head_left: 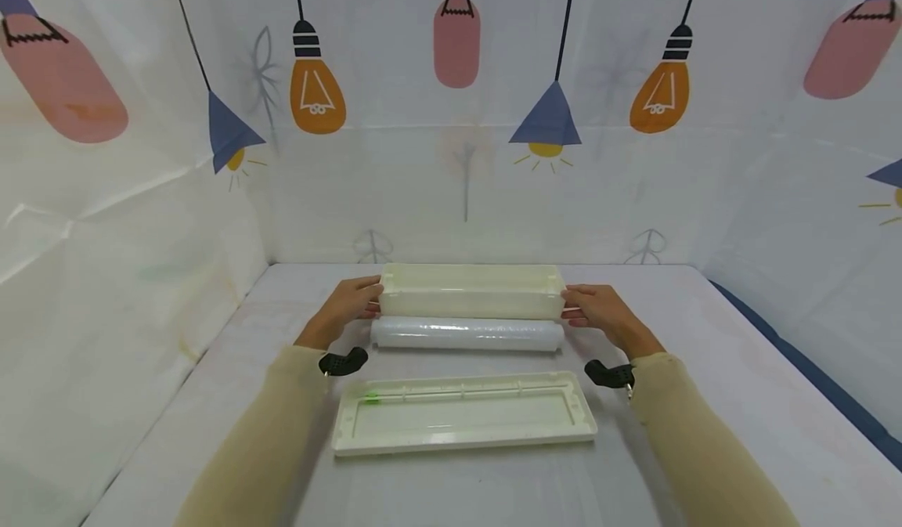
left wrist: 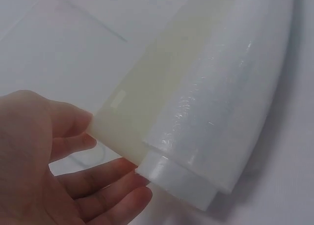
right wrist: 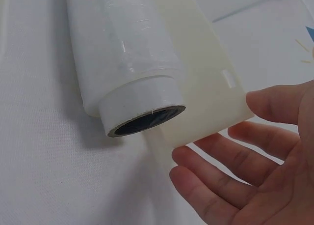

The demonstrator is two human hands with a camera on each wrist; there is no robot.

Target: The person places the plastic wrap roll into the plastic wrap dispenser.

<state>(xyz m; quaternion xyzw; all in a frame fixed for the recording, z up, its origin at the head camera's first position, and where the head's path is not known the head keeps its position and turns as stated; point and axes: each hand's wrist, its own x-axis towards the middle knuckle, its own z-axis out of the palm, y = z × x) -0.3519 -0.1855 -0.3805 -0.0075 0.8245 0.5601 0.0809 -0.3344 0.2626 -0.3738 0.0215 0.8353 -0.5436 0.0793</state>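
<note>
A long cream plastic box (head_left: 472, 304) is at the back of the table, between both hands. My left hand (head_left: 344, 308) holds its left end, thumb and fingers at the corner in the left wrist view. At the opposite end, my right hand (head_left: 607, 315) holds the box with its thumb and fingertips. Just in front of the box lies a roll of plastic wrap (head_left: 467, 334), untouched by either hand. The right wrist view shows the roll's hollow core (right wrist: 144, 121). Nearer me lies a cream lid (head_left: 461, 416) with a rail and a small green slider (head_left: 371, 397).
A white cloth covers the table (head_left: 479, 488). White sheets printed with lamps and bulbs form a back wall (head_left: 395, 190) and side walls. A dark blue strip (head_left: 803, 355) runs along the right edge. Black wrist cameras are strapped to both wrists.
</note>
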